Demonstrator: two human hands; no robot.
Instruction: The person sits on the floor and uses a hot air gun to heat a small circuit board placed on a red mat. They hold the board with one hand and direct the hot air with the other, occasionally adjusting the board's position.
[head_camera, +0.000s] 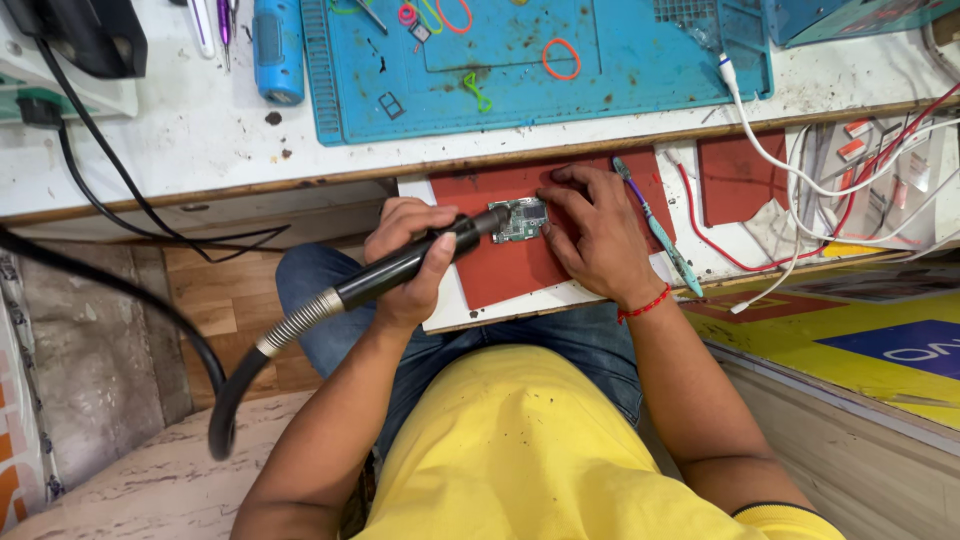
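Head view: L hand (405, 262) clamped round black hot-air wand (400, 268) w/ ribbed hose, nozzle tip just over small circuit board (519, 218); R hand (592, 232) fingers together, pressed flat on board's R edge, pinning it to red mat (500, 270) on white lap tray (450, 312). Board prob. light, stiff, fragile, best held by edges only; wand rigid, grip at handle, not the nozzle end. Containers: none seen; blue work mat (640, 60) on bench carries loose rubber bands (561, 58), teal brush (660, 232) lies just beside R hand.
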